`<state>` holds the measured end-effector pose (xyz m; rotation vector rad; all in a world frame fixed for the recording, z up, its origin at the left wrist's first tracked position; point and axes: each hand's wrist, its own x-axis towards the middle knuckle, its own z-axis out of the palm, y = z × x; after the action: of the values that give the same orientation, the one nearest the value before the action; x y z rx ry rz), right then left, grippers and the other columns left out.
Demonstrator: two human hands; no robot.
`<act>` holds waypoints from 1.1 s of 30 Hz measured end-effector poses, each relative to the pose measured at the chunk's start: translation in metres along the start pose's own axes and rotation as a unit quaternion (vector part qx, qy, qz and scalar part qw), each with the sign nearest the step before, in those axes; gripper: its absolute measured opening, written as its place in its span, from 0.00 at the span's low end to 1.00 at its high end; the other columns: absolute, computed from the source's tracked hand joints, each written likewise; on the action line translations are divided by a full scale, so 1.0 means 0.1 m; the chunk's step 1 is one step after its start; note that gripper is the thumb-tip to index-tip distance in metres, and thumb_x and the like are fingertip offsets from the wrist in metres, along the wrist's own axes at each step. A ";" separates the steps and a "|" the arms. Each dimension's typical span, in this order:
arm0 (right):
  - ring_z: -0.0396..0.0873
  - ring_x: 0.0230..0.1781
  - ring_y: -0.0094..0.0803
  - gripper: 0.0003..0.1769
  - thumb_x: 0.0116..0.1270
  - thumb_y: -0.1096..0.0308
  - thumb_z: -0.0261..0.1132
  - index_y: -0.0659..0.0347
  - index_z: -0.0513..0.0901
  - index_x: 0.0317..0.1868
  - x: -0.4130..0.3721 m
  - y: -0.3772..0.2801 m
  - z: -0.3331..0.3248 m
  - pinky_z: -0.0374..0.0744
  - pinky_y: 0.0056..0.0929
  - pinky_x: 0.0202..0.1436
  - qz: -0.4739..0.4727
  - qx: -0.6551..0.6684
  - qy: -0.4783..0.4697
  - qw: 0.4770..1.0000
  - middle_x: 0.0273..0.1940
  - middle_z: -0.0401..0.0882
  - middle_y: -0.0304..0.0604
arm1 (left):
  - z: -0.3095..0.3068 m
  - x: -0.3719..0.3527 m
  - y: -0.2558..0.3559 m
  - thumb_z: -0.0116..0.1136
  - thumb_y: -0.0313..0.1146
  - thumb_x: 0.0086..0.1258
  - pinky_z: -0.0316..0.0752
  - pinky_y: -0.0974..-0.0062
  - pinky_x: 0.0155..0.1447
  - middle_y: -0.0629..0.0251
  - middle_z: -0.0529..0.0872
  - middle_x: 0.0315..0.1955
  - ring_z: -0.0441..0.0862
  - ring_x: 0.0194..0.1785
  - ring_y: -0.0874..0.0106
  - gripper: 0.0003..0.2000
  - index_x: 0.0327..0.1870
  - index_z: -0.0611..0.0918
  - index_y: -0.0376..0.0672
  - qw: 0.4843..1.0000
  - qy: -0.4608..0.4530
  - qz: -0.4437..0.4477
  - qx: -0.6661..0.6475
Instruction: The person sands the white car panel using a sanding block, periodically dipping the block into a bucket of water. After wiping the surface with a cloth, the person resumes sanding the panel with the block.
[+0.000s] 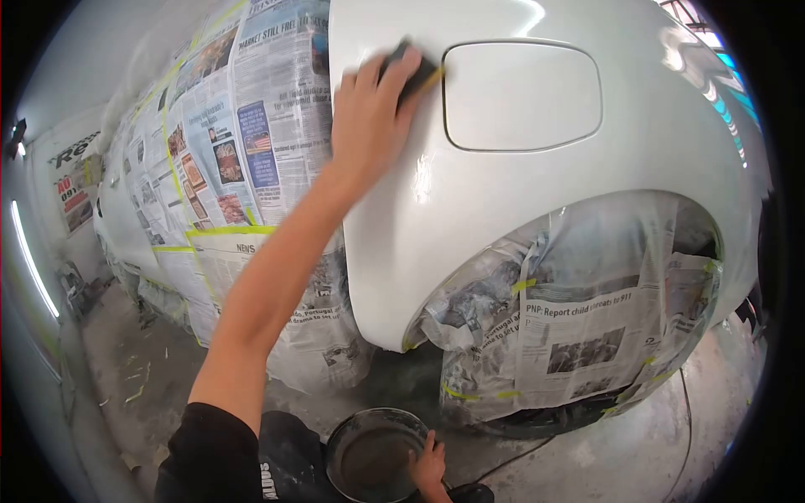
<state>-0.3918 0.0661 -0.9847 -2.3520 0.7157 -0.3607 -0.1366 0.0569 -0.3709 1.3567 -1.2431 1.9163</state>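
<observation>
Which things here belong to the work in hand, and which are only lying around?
Seem to belong to the work:
dark block, in the left hand
white car panel, by the block
basin, right hand at its rim
taped newspaper, covering nearby parts

Seem only lying around:
thin cable on the floor
yellowish scraps on the floor, maybe tape

block (424,74) on the car panel (402,243), left of the fuel flap (524,96), newspaper (251,126) farther left and in the wheel arch (541,220), basin (381,418) below
</observation>
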 end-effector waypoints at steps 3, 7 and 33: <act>0.76 0.56 0.64 0.53 0.64 0.55 0.75 0.63 0.58 0.82 0.03 0.02 0.05 0.81 0.55 0.55 0.000 -0.005 0.003 1.000 0.59 0.71 0.66 | -0.07 -0.26 -0.01 0.73 0.31 0.66 0.76 0.58 0.59 0.54 0.85 0.59 0.82 0.53 0.52 0.27 0.69 0.82 0.51 1.000 -0.002 0.004 -0.006; 0.75 0.59 0.66 0.52 0.66 0.55 0.75 0.62 0.56 0.83 0.06 0.01 0.01 0.81 0.56 0.57 0.012 0.001 -0.033 0.999 0.61 0.70 0.68 | 0.27 0.61 -0.23 0.73 0.29 0.66 0.77 0.60 0.58 0.54 0.85 0.57 0.82 0.53 0.50 0.26 0.67 0.83 0.51 0.998 0.030 0.057 -0.008; 0.76 0.55 0.66 0.47 0.67 0.56 0.73 0.61 0.62 0.81 0.02 0.16 0.10 0.80 0.57 0.55 -0.020 0.032 0.040 0.999 0.56 0.73 0.66 | -0.06 0.42 -0.12 0.66 0.29 0.71 0.75 0.53 0.63 0.50 0.83 0.59 0.80 0.59 0.50 0.23 0.67 0.79 0.44 1.000 -0.007 -0.019 0.019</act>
<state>-0.3926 0.0599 -1.0031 -2.3050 0.6862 -0.4899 -0.1466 0.0631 -0.3280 1.4068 -1.1834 1.9165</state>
